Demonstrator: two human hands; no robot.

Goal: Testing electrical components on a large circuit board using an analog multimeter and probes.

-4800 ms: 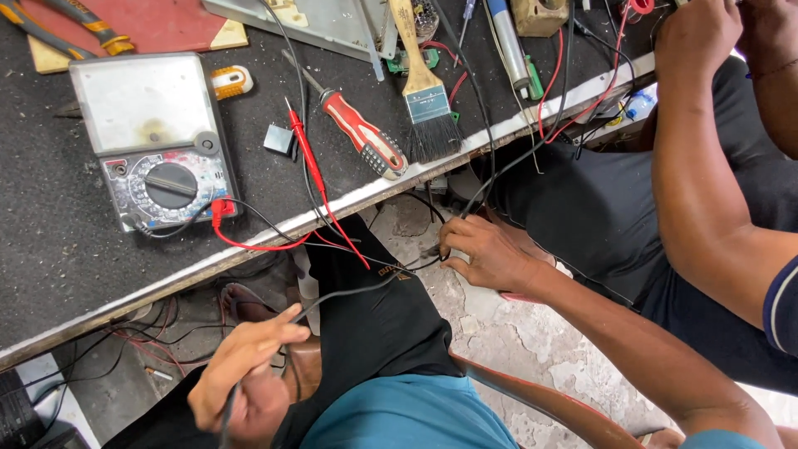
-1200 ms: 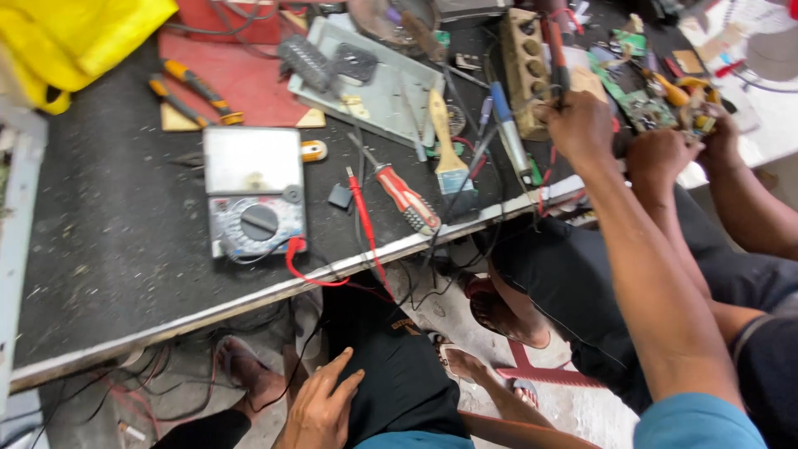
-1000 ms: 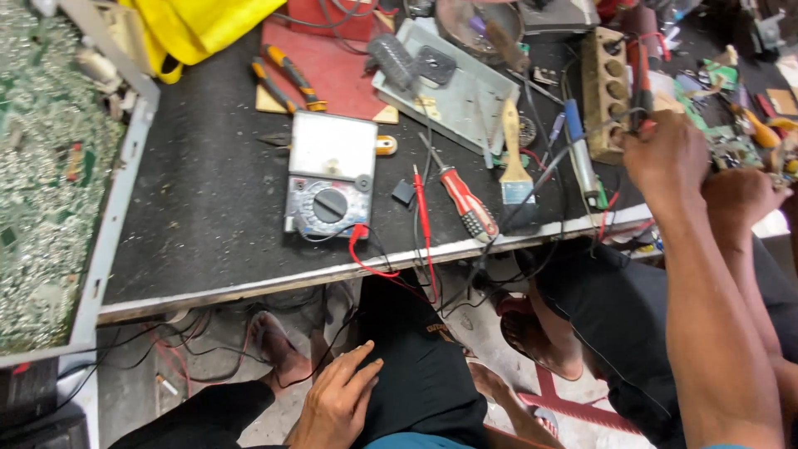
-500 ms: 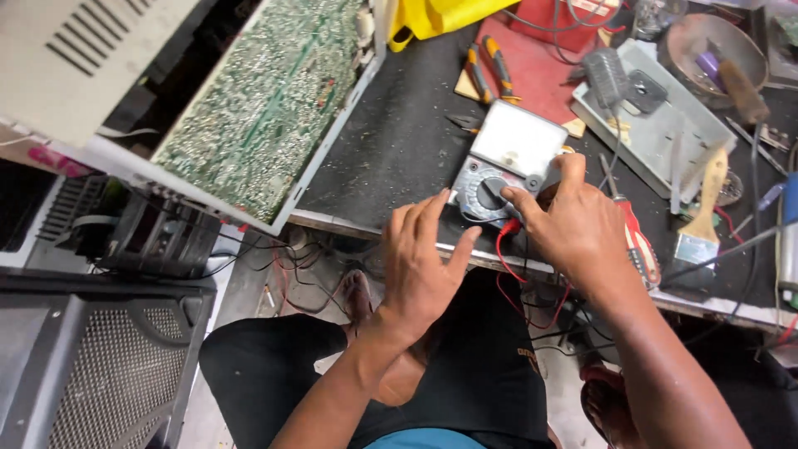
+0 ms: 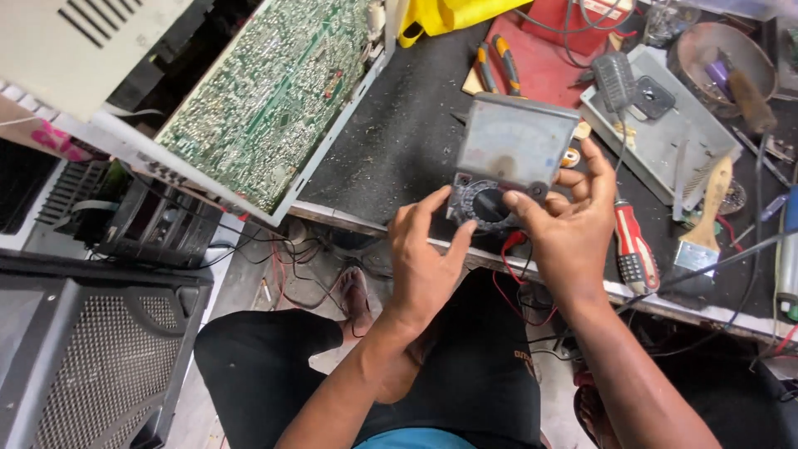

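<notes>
A grey analogue multimeter (image 5: 511,158) with a pale dial face and a round black selector knob (image 5: 485,204) is lifted off the black workbench (image 5: 399,150). My right hand (image 5: 569,220) grips its lower right side, thumb lying near the knob. My left hand (image 5: 426,258) is at the meter's lower left corner, with its fingers touching the knob area. A red lead (image 5: 509,249) hangs from the meter's bottom between my hands.
A large green circuit board (image 5: 266,100) in an opened chassis leans at left. A red-handled screwdriver (image 5: 633,245), a paintbrush (image 5: 702,224), pliers (image 5: 497,66), a grey metal tray (image 5: 665,116) and a yellow cloth (image 5: 449,12) lie on the bench. A black speaker cabinet (image 5: 83,349) stands lower left.
Both my hands came up from my lap to the multimeter. It has been picked up off the bench and tilted towards me. The view swung left to the circuit board.
</notes>
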